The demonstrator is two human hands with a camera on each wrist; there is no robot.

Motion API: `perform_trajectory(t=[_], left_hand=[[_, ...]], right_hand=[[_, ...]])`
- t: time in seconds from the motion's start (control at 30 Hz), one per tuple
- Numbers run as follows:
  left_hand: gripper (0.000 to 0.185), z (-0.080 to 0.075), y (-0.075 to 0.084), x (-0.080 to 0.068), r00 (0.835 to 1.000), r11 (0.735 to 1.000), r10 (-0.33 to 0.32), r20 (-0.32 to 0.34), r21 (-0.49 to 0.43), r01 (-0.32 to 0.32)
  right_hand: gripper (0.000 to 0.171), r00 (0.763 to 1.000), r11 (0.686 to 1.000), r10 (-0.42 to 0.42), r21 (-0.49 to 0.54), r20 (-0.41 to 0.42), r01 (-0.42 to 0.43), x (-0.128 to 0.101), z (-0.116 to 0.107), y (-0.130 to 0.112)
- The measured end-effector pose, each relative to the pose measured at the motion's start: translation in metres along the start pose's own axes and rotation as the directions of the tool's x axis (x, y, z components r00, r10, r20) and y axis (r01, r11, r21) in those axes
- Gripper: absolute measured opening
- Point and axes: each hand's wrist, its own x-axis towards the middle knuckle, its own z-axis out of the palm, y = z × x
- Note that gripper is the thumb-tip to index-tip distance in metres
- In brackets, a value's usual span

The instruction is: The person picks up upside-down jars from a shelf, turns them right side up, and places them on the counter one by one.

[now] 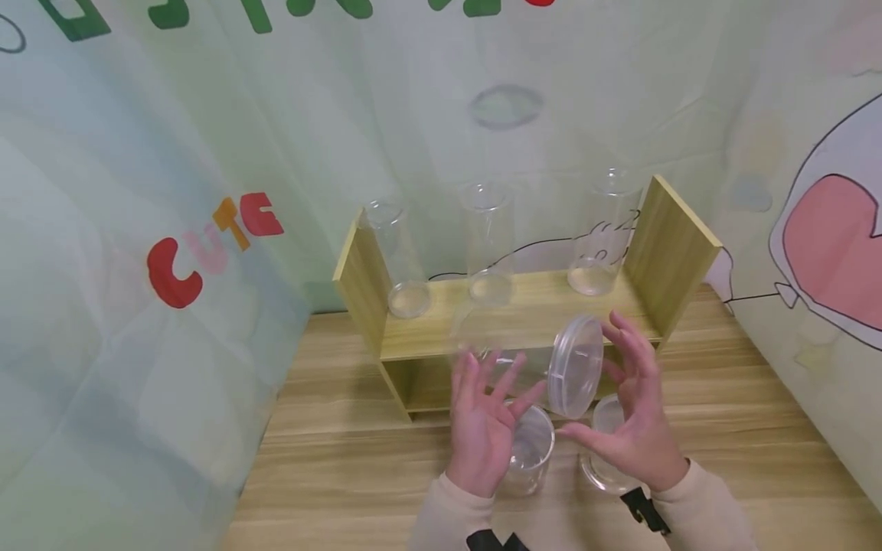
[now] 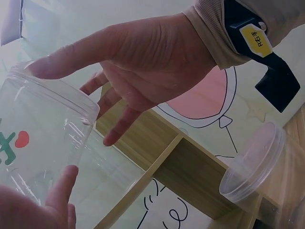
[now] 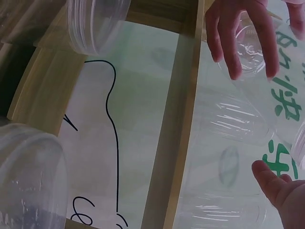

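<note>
A clear plastic jar [image 1: 575, 366] lies tilted on its side in the air between my hands, in front of a small wooden shelf [image 1: 427, 337]. My left hand [image 1: 482, 428] holds its body, fingers spread over it and thumb [image 2: 62, 191] under it. My right hand [image 1: 637, 428] is at the jar's round end, its fingers straight and touching the rim [image 2: 88, 107]. In the right wrist view the left hand's fingers [image 3: 238, 38] drape over the jar [image 3: 243, 119].
Three tall clear jars [image 1: 406, 260] [image 1: 489, 245] [image 1: 599, 237] stand on the shelf's top board. Two more clear jars [image 1: 530, 451] [image 1: 606, 436] stand on the wooden table under my hands. A printed plastic sheet hangs behind and to both sides.
</note>
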Motion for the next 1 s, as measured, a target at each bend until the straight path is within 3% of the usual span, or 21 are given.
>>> perform_trajectory(t=[0.27,0.67,0.87,1.0], left_hand=[[0.057,-0.015,0.004,-0.014,0.999,1.000,0.013,-0.044,0.021,-0.012],[0.047,-0.034,0.008,-0.027,0.995,1.000,-0.012,-0.097,-0.028,0.009],[0.048,-0.042,0.012,-0.031,0.992,1.000,-0.012,-0.125,-0.011,0.011],[0.038,-0.048,0.015,-0.033,0.993,1.000,-0.020,-0.117,-0.021,0.018]], right_hand=[[0.105,0.999,0.997,0.042,0.071,0.027,-0.044,-0.008,0.010,-0.001],[0.084,0.998,0.996,0.029,0.085,0.060,-0.034,-0.012,0.026,0.002],[0.081,0.996,0.995,0.036,0.094,0.077,-0.043,-0.011,0.035,0.004],[0.079,0.996,0.993,0.034,0.106,0.081,-0.043,-0.009,0.040,0.005]])
